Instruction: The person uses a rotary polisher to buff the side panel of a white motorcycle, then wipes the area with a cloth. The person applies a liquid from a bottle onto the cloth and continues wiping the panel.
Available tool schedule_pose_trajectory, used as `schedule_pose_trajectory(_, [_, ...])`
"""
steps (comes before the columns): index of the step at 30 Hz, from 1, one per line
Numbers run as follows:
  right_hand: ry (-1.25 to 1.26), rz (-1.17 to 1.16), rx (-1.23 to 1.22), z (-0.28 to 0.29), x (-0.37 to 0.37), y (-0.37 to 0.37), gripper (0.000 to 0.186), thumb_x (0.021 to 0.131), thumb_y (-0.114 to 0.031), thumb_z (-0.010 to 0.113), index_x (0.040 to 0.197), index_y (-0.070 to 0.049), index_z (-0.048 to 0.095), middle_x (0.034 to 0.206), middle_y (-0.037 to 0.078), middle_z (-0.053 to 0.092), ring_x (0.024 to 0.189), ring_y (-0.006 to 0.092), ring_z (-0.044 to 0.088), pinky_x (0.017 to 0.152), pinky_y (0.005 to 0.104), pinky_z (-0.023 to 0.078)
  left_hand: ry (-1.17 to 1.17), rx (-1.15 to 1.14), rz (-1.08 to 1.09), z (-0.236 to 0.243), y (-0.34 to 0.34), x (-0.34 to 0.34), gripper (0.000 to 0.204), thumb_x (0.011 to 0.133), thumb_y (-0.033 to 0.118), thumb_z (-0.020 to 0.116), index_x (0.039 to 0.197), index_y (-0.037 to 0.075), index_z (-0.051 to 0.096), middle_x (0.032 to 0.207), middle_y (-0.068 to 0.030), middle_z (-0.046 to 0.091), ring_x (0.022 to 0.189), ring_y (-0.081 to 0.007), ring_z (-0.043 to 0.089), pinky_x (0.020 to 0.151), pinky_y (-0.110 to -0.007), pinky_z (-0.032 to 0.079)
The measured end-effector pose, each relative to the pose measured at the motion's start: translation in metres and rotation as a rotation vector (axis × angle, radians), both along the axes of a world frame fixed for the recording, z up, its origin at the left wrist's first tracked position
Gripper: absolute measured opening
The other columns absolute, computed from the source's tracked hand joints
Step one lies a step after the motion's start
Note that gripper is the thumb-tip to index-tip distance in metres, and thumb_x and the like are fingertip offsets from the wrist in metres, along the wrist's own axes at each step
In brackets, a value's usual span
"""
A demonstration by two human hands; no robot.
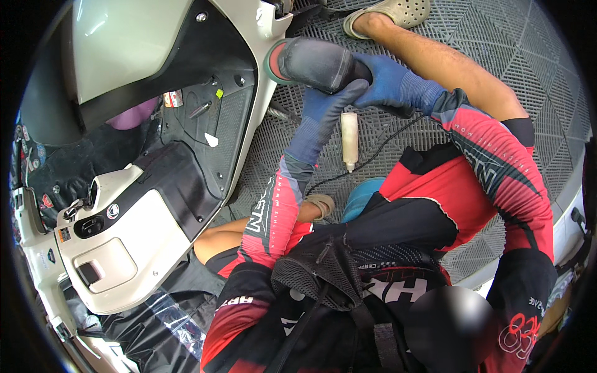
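Both gloved hands, left [323, 105], right [385, 78], gripping polisher [314, 62], pad face hidden against scooter panel [264, 37]

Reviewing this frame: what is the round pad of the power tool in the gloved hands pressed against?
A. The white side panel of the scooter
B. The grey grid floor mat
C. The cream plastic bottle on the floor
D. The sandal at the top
A: the polisher held by the left hand and right hand has its pad against the white scooter panel; the bottle lies apart on the mat.

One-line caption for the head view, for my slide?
Both gloved hands, left and right, press a power polisher against a cream scooter panel.
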State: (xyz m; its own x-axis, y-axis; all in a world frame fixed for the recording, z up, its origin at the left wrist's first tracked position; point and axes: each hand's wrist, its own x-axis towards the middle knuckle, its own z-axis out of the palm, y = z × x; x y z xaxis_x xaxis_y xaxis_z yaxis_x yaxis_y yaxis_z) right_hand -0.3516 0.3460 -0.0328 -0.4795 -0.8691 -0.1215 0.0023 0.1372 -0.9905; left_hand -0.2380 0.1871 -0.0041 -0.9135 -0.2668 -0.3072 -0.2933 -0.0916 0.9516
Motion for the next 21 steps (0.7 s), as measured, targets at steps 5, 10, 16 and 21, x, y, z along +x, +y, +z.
schedule_pose_trajectory(5, [0.026, -0.011, 0.032, -0.004, 0.0, -0.002, 0.076, 0.07, -0.023, 0.087, 0.136, -0.002, 0.057, 0.121, 0.018, 0.071, 0.114, 0.0282, 0.068, 0.103, 0.0392, 0.051, -0.031, 0.009, -0.001, -0.005, -0.005, 0.002, 0.058, 0.079, 0.026, 0.093, 0.123, 0.0, 0.067, 0.119, -0.0102, 0.071, 0.105, -0.0179, 0.069, 0.093, -0.034, 0.056])
schedule_pose_trajectory(10, [-0.021, -0.008, -0.084, -0.007, 0.001, -0.002, 0.076, 0.071, -0.022, 0.087, 0.138, -0.003, 0.057, 0.122, 0.017, 0.071, 0.114, 0.0266, 0.067, 0.103, 0.0385, 0.05, -0.008, -0.122, -0.058, -0.006, -0.008, 0.001, 0.057, 0.08, 0.031, 0.092, 0.122, 0.001, 0.067, 0.117, -0.0093, 0.071, 0.103, -0.0177, 0.069, 0.092, -0.034, 0.056])
schedule_pose_trajectory(16, [-0.211, 0.02, -0.106, 0.011, 0.023, -0.004, 0.076, 0.072, -0.015, 0.086, 0.14, -0.001, 0.055, 0.124, 0.011, 0.07, 0.113, 0.0178, 0.063, 0.104, 0.0361, 0.049, -0.008, -0.169, -0.026, 0.017, -0.001, 0.02, 0.054, 0.08, 0.027, 0.09, 0.121, 0.001, 0.067, 0.115, -0.0097, 0.072, 0.102, -0.0174, 0.069, 0.09, -0.034, 0.056])
schedule_pose_trajectory(21, [-0.415, -0.137, -0.193, 0.024, 0.076, -0.016, 0.074, 0.072, -0.016, 0.089, 0.137, 0.0, 0.056, 0.126, 0.01, 0.067, 0.113, 0.0171, 0.063, 0.102, 0.036, 0.052, -0.079, -0.142, -0.126, 0.056, -0.01, 0.027, 0.061, 0.075, 0.024, 0.092, 0.126, 0.001, 0.066, 0.119, -0.0099, 0.071, 0.108, -0.0183, 0.067, 0.095, -0.036, 0.055])
